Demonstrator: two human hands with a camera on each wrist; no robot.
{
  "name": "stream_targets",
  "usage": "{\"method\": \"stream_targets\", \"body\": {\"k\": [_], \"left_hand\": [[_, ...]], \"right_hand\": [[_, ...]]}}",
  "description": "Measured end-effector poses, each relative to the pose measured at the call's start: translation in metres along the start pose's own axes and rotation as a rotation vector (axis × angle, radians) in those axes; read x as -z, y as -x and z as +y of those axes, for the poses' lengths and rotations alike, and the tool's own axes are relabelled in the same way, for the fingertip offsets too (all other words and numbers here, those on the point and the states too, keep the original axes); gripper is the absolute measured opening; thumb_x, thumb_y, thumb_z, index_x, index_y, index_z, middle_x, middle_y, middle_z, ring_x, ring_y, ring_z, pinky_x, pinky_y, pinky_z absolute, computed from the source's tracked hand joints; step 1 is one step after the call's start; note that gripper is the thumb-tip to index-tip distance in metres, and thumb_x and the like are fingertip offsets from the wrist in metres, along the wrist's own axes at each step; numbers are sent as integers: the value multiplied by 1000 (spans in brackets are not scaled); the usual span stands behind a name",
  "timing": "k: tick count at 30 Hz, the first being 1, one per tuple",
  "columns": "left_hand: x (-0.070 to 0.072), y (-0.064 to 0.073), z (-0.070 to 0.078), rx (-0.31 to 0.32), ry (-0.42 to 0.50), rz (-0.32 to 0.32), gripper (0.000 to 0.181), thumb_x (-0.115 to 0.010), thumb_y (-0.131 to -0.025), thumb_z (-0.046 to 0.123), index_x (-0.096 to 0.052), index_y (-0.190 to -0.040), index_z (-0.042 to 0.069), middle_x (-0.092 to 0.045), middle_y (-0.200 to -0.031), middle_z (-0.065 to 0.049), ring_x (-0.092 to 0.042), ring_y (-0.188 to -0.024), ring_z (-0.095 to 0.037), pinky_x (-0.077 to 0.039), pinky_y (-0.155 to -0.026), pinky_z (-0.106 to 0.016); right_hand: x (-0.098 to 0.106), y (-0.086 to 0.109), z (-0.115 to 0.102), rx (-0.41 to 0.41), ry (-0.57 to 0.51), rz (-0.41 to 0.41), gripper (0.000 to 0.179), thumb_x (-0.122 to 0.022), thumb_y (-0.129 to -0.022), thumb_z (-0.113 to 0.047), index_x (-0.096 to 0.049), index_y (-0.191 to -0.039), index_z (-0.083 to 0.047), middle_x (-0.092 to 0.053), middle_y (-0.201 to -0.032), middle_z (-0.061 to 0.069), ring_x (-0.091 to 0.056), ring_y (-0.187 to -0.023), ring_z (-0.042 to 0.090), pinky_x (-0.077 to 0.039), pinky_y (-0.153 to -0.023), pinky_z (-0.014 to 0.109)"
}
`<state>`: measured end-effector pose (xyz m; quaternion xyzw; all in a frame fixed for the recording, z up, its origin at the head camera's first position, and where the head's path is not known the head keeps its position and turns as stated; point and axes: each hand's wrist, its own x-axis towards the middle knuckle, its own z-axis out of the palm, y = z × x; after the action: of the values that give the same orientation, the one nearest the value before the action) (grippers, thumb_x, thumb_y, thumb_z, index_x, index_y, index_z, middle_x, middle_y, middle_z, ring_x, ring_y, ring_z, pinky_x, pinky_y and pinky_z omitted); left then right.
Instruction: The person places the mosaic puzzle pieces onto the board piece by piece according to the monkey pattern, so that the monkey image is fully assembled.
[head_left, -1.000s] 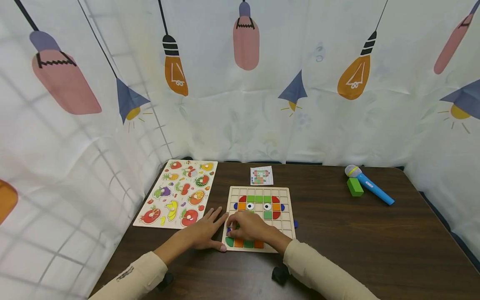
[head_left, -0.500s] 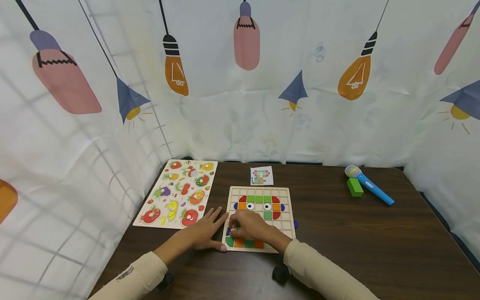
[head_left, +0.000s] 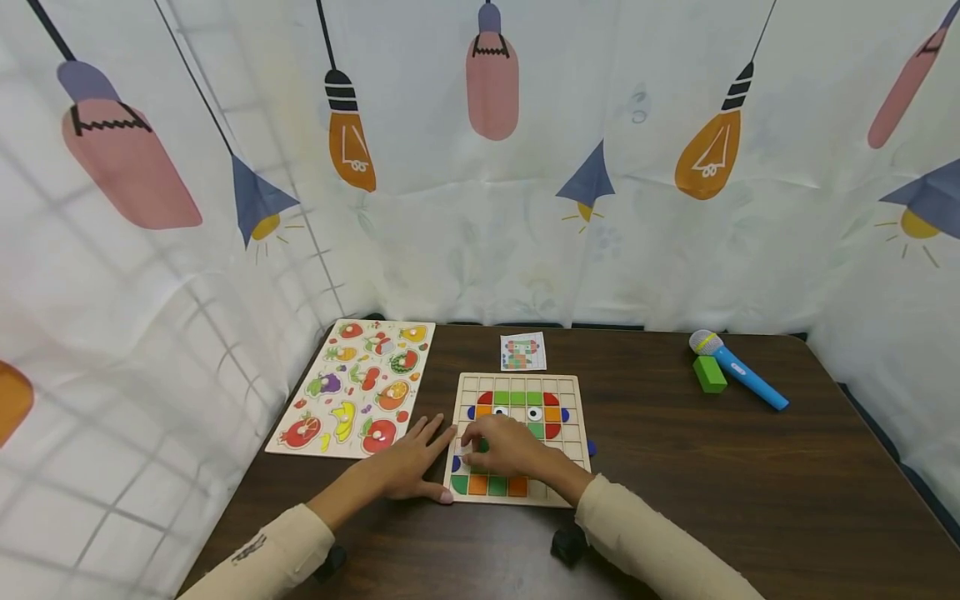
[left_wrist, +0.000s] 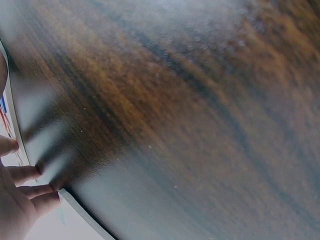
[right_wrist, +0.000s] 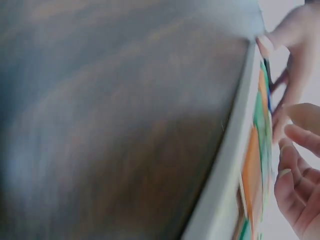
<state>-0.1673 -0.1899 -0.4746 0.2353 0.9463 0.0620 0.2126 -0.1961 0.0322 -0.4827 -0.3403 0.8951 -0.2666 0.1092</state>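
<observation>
A wooden grid board (head_left: 581, 433) lies on the table with red, green, orange and blue pieces set in its squares. My left hand (head_left: 412, 462) rests at the board's left edge, fingers spread and thumb at the near corner. Over the lower left of the board, my right hand (head_left: 506, 446) has its fingers bent, with a gap between thumb and index finger. A blue piece (head_left: 456, 463) sits in a square just left of its fingertips. In the right wrist view the fingers (right_wrist: 287, 192) of that hand are loosely curved close beside the pieces, holding nothing visible.
A fruit puzzle board (head_left: 360, 387) lies to the left. Behind the grid board is a small pattern card (head_left: 523, 351). Another blue piece (head_left: 592, 448) lies at its right edge. Farther right are a green block (head_left: 709, 375) and a blue toy microphone (head_left: 750, 379).
My right hand has shifted slightly right, uncovering the blue piece on the board's left side; its thumb and index finger have come apart. The left hand has stayed in place.
</observation>
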Motion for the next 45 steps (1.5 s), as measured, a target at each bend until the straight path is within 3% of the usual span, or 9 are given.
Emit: {"method": "stream_targets", "body": {"k": [3,11,15,20,27,33,38,45], "left_hand": [[0,0,1,0,8,-3,105,-68,-79,72,-27,-160,19,-20,-166,-18,-19,-152,-47,-36,-113,-60],[0,-1,1,8,12,-10,106,-68,-78,71,-26,-160,19,-19,-167,-17,-18,-152,-45,-35,-114,-60],[0,-1,1,13,6,-11,107,-68,-78,72,-25,-160,19,-19,-167,-17,-18,-152,-45,-35,-114,-60],[0,-1,1,15,-1,-5,107,-68,-78,72,-25,-160,20,-19,-167,-16,-18,-152,-45,-35,-114,-59],[1,-1,1,10,9,0,107,-69,-78,71,-25,-160,19,-18,-167,-16,-17,-152,-45,-34,-115,-60],[2,1,3,7,18,-7,106,-70,-79,70,-26,-160,19,-19,-167,-17,-17,-152,-45,-34,-115,-59],[2,3,4,0,23,-2,106,-69,-79,70,-25,-160,18,-18,-167,-18,-17,-152,-46,-34,-115,-59],[2,2,3,0,22,1,106,-69,-79,70,-25,-160,18,-18,-167,-18,-17,-152,-46,-34,-114,-60]], "right_hand": [[11,10,12,-18,-44,37,21,-72,-94,-30,-74,-110,-17,-67,-94,-10,-59,-85,8,-52,-82,28],[43,56,70,-31,-123,186,17,-75,-92,-23,-74,-105,-12,-65,-88,-8,-51,-70,7,-45,-64,23],[54,82,94,-107,-120,238,15,-76,-90,-18,-73,-102,-11,-63,-85,-6,-49,-67,8,-44,-59,22],[58,106,115,-240,-72,241,15,-78,-88,-17,-71,-100,-13,-59,-83,-6,-48,-68,8,-41,-59,22],[57,117,122,-317,-51,220,15,-78,-87,-19,-71,-101,-15,-61,-87,-5,-52,-79,11,-44,-71,29],[56,117,119,-363,-58,196,16,-78,-87,-20,-71,-101,-15,-61,-88,-3,-54,-80,14,-44,-71,32],[58,118,120,-353,-44,185,11,-78,-88,-19,-73,-97,-15,-63,-88,-4,-54,-81,13,-47,-74,33],[62,124,124,-316,-10,162,9,-76,-90,-20,-78,-99,-18,-68,-94,-6,-59,-88,12,-52,-87,45]]}}
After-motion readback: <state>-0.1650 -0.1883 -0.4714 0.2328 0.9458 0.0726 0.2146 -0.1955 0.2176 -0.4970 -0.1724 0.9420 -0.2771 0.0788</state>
